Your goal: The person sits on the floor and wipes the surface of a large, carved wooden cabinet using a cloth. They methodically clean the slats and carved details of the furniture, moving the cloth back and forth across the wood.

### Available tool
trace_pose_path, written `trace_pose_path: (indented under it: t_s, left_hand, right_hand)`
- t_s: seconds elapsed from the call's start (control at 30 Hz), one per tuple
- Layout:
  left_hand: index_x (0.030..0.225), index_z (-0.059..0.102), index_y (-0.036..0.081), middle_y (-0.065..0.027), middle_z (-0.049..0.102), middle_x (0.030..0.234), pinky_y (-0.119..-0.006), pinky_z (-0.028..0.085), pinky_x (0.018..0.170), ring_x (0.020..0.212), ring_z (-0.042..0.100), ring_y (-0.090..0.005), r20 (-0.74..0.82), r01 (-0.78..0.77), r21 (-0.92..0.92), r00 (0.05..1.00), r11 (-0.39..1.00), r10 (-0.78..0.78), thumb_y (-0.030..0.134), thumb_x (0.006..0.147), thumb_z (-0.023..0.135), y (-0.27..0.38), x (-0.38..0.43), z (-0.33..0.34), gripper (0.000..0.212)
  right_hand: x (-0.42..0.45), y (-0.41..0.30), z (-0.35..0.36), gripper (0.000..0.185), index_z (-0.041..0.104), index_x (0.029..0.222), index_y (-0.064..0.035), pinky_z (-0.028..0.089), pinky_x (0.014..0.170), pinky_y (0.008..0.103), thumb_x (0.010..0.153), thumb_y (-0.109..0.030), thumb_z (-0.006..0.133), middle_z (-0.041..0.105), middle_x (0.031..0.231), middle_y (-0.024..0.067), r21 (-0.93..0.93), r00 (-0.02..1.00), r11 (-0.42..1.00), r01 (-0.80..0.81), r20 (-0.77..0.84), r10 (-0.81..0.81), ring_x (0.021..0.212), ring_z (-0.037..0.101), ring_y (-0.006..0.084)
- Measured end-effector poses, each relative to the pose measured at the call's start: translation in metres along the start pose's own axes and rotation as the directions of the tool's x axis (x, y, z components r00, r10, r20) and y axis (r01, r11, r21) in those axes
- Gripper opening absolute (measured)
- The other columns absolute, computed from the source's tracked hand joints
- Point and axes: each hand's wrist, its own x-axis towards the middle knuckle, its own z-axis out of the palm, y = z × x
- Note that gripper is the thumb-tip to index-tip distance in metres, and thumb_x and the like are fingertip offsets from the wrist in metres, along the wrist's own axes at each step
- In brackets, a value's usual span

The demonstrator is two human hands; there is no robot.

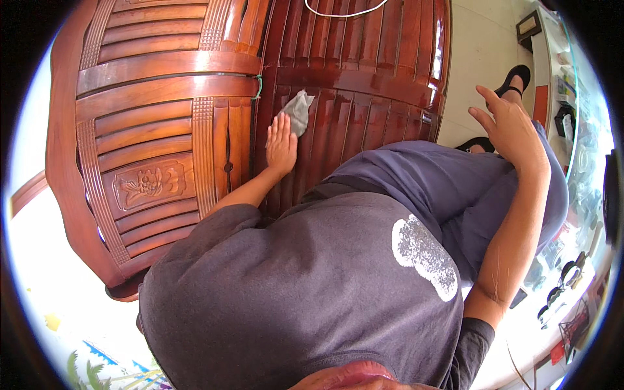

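My left hand (pixel 282 146) lies palm down, its fingers extended close together, on a crumpled grey cloth (pixel 301 114). It holds the cloth against the glossy, dark red-brown slatted seat of a wooden bench (pixel 326 119), close to where the seat meets the backrest. The thumb is hidden. At the right, my right hand (pixel 507 124) hovers or rests near my knee in dark trousers, back of the hand up, thumb and fingers apart, holding nothing.
The carved wooden backrest (pixel 146 122) rises along the left, with a green tie (pixel 258 87) at its rail. A white cable (pixel 346 15) crosses the seat's far part. Pale floor tiles (pixel 475 63) and a glass-topped cabinet (pixel 573 97) with various items lie to the right.
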Motion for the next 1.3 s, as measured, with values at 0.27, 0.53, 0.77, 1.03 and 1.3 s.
trace_pose_path:
  t_s: [0.27,0.53,0.77,1.03,1.3]
  left_hand:
    - [0.166,0.019,0.005,-0.0117,0.018,0.174,-0.044,0.009,0.131,0.160,0.018,-0.0276,-0.118,0.067,0.055,0.991,0.996,-0.061,0.040,0.112,0.021,-0.008,0.120,-0.008,0.064]
    - [0.163,0.021,-0.004,-0.0227,0.022,0.170,-0.048,0.012,0.130,0.159,0.019,-0.0364,0.160,0.036,0.109,0.986,0.993,-0.054,0.029,0.110,0.032,-0.009,-0.090,-0.029,0.063]
    - [0.158,0.032,-0.008,-0.0239,0.029,0.168,-0.049,0.011,0.130,0.158,0.021,-0.0375,-0.108,-0.007,0.114,0.994,0.993,0.020,0.038,0.110,0.032,-0.012,0.003,-0.006,0.067]
    - [0.165,0.019,0.000,-0.0180,0.017,0.173,-0.047,0.007,0.131,0.161,0.015,-0.0325,-0.196,0.052,0.005,0.979,0.999,-0.050,0.042,0.111,0.021,0.037,0.178,-0.002,0.068]
    - [0.162,0.024,-0.005,-0.0232,0.021,0.170,-0.049,0.012,0.130,0.160,0.015,-0.0380,0.251,-0.261,-0.007,0.934,0.965,0.254,0.026,0.107,0.040,0.012,-0.086,-0.008,0.065]
  right_hand:
    - [0.009,0.011,0.011,0.050,0.059,0.144,-0.0099,0.054,0.094,0.0510,0.103,-0.040,0.061,0.074,0.106,0.0265,-0.042,1.000,0.999,-0.021,0.011,0.022,0.105,0.070,0.0419]
    - [0.003,0.012,0.006,0.050,0.058,0.144,-0.0092,0.053,0.095,0.0518,0.103,-0.039,0.061,0.073,0.106,0.0272,-0.035,0.999,0.999,-0.024,-0.025,0.023,0.106,0.070,0.0431]
    - [-0.009,0.021,0.009,0.051,0.057,0.145,-0.0086,0.052,0.095,0.0498,0.103,-0.037,0.062,0.071,0.111,0.0270,-0.015,0.997,0.997,-0.073,0.031,0.074,0.110,0.068,0.0428]
    - [0.009,0.008,0.009,0.052,0.058,0.143,-0.0081,0.053,0.094,0.0522,0.104,-0.042,0.058,0.073,0.109,0.0268,-0.037,0.998,0.998,0.048,-0.033,-0.049,0.107,0.068,0.0436]
    - [0.006,0.013,0.015,0.050,0.058,0.140,-0.0072,0.055,0.093,0.0495,0.105,-0.043,0.056,0.074,0.105,0.0236,-0.112,1.000,0.994,0.013,-0.004,-0.013,0.107,0.070,0.0402]
